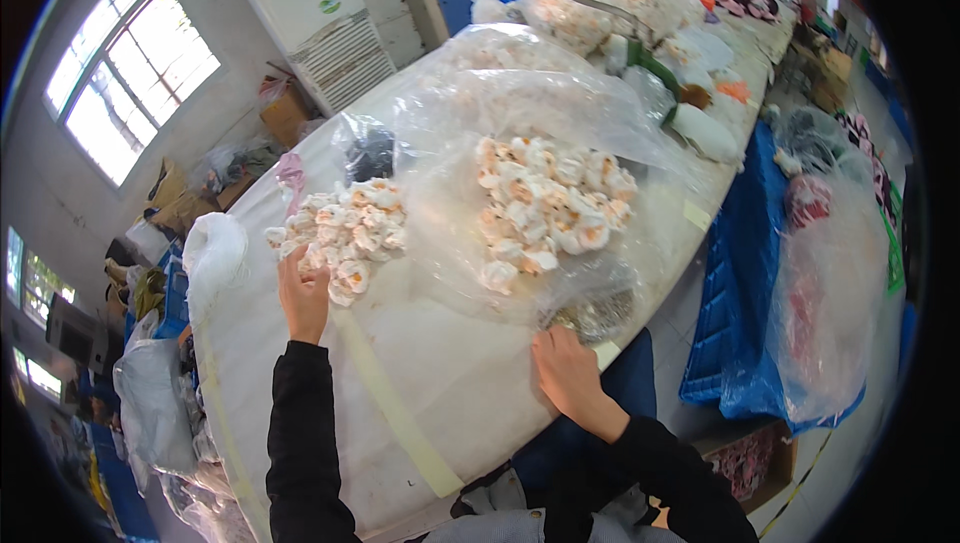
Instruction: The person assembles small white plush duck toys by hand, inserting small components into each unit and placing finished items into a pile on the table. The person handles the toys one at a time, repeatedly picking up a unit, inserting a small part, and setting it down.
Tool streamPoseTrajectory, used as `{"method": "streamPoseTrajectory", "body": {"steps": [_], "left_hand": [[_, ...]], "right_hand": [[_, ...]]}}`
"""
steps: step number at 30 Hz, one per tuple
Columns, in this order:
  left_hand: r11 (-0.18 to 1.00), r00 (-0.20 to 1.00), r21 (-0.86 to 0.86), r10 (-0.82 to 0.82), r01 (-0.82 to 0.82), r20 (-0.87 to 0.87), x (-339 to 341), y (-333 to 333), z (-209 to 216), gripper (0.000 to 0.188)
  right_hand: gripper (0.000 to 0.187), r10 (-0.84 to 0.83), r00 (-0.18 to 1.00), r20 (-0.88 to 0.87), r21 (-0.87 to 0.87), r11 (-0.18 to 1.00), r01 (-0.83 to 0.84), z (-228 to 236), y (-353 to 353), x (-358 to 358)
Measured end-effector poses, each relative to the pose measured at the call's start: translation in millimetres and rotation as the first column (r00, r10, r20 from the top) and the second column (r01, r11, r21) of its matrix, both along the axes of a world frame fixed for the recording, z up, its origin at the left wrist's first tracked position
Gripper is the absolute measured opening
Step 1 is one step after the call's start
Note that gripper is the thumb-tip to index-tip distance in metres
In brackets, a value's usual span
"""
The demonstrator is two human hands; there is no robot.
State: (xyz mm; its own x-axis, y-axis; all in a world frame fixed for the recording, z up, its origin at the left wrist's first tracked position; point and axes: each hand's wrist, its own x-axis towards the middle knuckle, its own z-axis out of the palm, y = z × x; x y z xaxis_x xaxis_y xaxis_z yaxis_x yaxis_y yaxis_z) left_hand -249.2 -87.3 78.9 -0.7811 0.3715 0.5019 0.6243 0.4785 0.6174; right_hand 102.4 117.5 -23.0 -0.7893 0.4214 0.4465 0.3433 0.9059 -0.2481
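Note:
A pile of white, orange-tinted popcorn-shaped pieces (362,226) lies on the pale tabletop (440,368) at left. At its near edge, the thumb and fingers of my left hand (303,300) close around one popcorn-shaped piece (312,261). A larger heap of the same pieces (550,203) rests on a spread clear plastic bag (440,243), right of the middle. My right hand (574,375) is closed, fingers curled, against the near side of a small clear bag (597,313) of tiny dark bits. Whatever its fingertips pinch is hidden.
Behind the left pile sits a bag with dark contents (370,153). Big clear bags of popcorn-shaped pieces (590,5) fill the far table, near a green-handled tool (650,68). A white roll (214,251) stands at the left edge. Blue crates (735,273) line the right side.

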Motion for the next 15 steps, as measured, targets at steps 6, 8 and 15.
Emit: {"method": "streamPoseTrajectory", "body": {"steps": [6, 8, 15], "left_hand": [[0.968, 0.969, -0.042, 0.246, -0.245, 0.008, -82, -92, -78, 0.062], [0.951, 0.948, -0.045, 0.31, -0.307, 0.07, -89, -103, -106, 0.068], [0.935, 0.939, -0.103, 0.343, -0.339, 0.019, -152, -119, -144, 0.075]], "right_hand": [[0.009, 0.078, 0.967, -0.243, -0.19, 0.974, -0.127, 31, 14, 4], [0.01, 0.081, 0.958, -0.274, -0.111, 0.987, -0.115, 60, 51, -2], [0.038, 0.314, 0.943, -0.115, -0.446, 0.832, -0.331, 79, 35, -58]]}}
